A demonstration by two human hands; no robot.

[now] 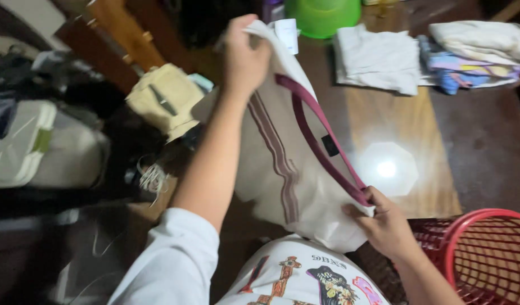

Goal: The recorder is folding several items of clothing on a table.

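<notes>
Two hands clamped on cream garment (282, 169): left hand (246, 53) top, right hand (384, 226) bottom.

A single view, taken from a camera worn on the person's head, looking steeply down and slightly forward over their own chest and arms. It sits close: the printed shirt front fills the bottom edge, and both forearms run up from there into the middle of the frame. The wooden bench (406, 124) lies straight ahead, its far end reaching the top edge. A red basket (485, 254) is cut off at the lower right corner. The left side falls into dim, blurred clutter. No second view is available to compare.
</notes>
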